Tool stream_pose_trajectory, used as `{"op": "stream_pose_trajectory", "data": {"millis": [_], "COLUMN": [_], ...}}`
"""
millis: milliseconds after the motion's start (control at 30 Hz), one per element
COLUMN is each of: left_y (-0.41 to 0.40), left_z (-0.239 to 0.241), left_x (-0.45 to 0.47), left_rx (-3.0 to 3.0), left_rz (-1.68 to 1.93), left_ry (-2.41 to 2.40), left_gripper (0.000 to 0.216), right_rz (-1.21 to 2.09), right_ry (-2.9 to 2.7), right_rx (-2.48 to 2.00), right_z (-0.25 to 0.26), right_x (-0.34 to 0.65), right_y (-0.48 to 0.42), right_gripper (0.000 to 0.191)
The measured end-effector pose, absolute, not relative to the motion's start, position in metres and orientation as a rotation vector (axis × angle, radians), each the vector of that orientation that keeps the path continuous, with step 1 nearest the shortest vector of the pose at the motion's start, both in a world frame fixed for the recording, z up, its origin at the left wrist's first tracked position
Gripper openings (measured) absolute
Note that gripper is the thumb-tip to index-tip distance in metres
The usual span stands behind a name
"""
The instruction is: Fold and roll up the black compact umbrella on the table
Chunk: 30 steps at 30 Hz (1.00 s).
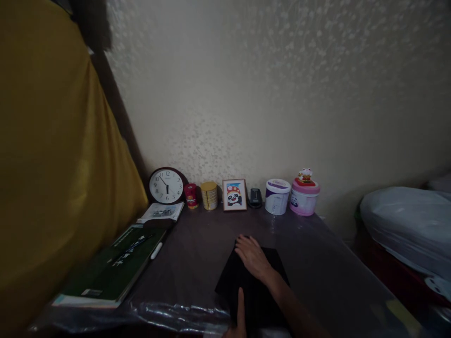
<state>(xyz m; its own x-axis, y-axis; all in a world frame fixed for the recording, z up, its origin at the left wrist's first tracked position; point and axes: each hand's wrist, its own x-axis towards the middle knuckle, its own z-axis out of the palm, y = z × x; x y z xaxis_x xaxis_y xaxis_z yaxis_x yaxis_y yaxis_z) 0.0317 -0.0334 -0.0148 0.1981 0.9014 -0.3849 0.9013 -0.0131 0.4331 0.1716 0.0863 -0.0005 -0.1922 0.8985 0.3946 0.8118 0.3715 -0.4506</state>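
Observation:
A black, soft-looking piece of cloth or a flat bag [265, 300] lies on the table near its front edge; its exact kind is hard to make out in the dim light. Across its upper part rests my right hand [252, 257], palm down, with the fingers stretched toward the far left corner. Only part of my left hand [239, 321] shows at the bottom edge of the view. One of its fingers points forward over the black cloth, while the others are cut off or hidden.
A dark table [190, 263] under clear plastic bears a green book [116, 263] and white marker [156, 250] at left. Along the wall stand a clock [166, 186], red jar [191, 196], yellow tin [209, 196], panda picture [234, 195] and two tubs [277, 197]. A yellow curtain [63, 164] hangs left.

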Motion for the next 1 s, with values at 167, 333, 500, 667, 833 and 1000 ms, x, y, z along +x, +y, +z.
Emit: {"op": "stream_pose_trajectory", "data": {"millis": [167,333,500,667,833,1000], "left_y": [-0.028,-0.030,-0.039,-0.045,-0.045,-0.042], "left_z": [-0.011,-0.008,-0.004,-0.002,0.000,0.004], "left_x": [0.030,0.027,0.020,0.017,0.018,0.018], "left_rx": [1.835,1.849,1.920,1.960,1.972,1.940], "left_rz": [-0.141,-0.158,-0.035,0.032,0.062,0.139], "left_ry": [1.640,1.620,1.552,1.569,1.604,1.590], "left_gripper": [0.066,0.061,0.074,0.072,0.069,0.068], "right_rz": [0.388,0.722,0.606,0.366,0.526,0.675], "right_ry": [-2.104,-2.135,-1.462,-1.089,-1.111,-1.117], "right_rx": [-1.336,-1.139,-1.443,-1.779,-1.690,-1.630], "right_z": [0.001,0.018,0.022,-0.012,-0.027,-0.022], "right_x": [0.140,0.128,0.178,0.241,0.244,0.225], "right_y": [0.047,0.007,-0.004,-0.014,-0.024,-0.021], "right_gripper": [0.029,0.038,0.034,0.039,0.036,0.039]}}
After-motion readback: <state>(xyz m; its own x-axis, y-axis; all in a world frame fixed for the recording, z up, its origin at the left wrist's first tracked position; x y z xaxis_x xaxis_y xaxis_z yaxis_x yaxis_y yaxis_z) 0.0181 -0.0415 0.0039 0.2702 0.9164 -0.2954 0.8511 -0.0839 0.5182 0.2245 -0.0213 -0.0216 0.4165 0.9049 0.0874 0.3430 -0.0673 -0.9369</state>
